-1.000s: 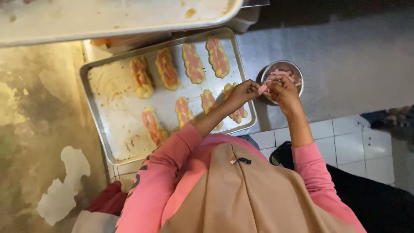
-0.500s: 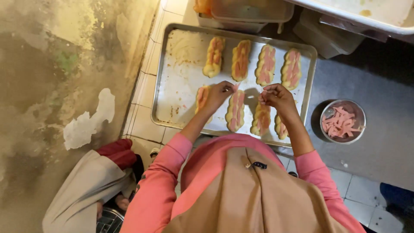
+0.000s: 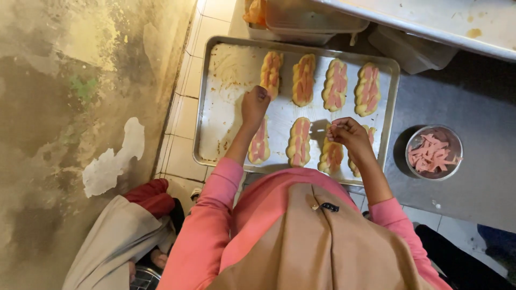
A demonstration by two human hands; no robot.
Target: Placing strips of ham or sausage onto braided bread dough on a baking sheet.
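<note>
Nearest to the camera, a person in pink sleeves and a tan apron is leaning over a rectangular, flour-dusted metal baking tray (image 3: 226, 70) that is sitting on a tiled ledge beside a grey steel counter. The left hand (image 3: 254, 105) is hovering over the near row of the tray, its fingers curled loosely inward, pressing down at the top end of a wavy oblong piece of pale yellow dough topped with pink meat strips (image 3: 258, 146); whether anything is pinched inside that fist I cannot tell. The right hand (image 3: 348, 134) is poised just above the right end of the same near row, fingertips drawn together as if pinching something small, though what sits between them is too small to make out. Under and around it more of these dough pieces are lying: one (image 3: 299, 142) between the two hands, another (image 3: 330, 156) partly covered by the right wrist. Each has scalloped edges and pink slices laid lengthwise along its middle. Farther off, the back row is holding four like pieces (image 3: 337, 84) side by side. To the right of the tray, apart from it, a small round metal bowl of pink meat strips (image 3: 433, 152) is resting on the counter.
</note>
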